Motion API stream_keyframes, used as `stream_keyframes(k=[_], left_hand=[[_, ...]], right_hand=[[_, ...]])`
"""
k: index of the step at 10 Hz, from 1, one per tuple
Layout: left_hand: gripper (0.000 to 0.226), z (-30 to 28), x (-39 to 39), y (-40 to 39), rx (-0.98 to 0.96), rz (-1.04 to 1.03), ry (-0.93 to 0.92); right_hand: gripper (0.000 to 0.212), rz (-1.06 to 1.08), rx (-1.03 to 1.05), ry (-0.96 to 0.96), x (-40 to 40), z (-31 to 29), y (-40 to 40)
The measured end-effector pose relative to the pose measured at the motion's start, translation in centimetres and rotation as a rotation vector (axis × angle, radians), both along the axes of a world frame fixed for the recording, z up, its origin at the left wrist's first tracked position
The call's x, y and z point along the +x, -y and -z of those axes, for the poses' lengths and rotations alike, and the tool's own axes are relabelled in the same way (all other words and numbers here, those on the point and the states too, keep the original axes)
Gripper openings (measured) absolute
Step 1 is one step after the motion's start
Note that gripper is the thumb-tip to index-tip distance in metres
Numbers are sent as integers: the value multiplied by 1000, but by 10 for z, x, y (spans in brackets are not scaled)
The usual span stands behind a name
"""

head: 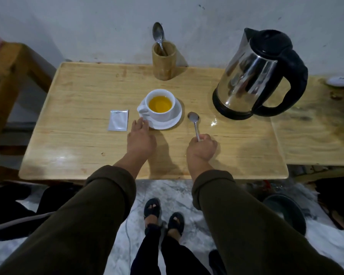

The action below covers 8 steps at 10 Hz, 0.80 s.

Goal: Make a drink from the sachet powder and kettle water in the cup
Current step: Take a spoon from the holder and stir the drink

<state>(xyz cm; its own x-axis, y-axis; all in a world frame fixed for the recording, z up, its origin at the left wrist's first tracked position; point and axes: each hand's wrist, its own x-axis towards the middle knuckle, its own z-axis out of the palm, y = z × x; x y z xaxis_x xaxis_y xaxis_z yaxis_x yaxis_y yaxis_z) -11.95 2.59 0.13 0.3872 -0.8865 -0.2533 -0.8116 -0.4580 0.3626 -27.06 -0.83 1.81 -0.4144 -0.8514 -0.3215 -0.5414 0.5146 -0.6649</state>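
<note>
A white cup (168, 111) holding yellow-orange liquid stands on a white saucer (174, 121) in the middle of the wooden table (87, 147). My left hand (140, 138) rests on the table with its fingers apart, fingertips touching the saucer's near left rim. My right hand (202, 148) is closed around the handle of a metal spoon (194, 119), whose bowl lies on the table just right of the saucer. A silver sachet (118, 123) lies flat to the left of the cup. The steel kettle (256, 76) with a black handle stands at the back right.
A bamboo holder (164, 63) with another spoon (158, 35) stands at the table's back edge against the wall. A second wooden surface (316, 126) adjoins on the right. A wooden frame (10, 76) stands at left. My feet and a dark bowl (286, 212) are on the floor below.
</note>
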Motion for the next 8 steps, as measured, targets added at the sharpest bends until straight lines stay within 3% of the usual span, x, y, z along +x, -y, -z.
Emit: stream_keyframes(k=[3,8], left_hand=[[61,-1,-3,-2,-33,-21,-9],[63,-13,-7,-4,-26,-70,-64]], right_hand=[[25,-136,97,-203,6,7,22],[29,-160,78,-219,3,2,21]])
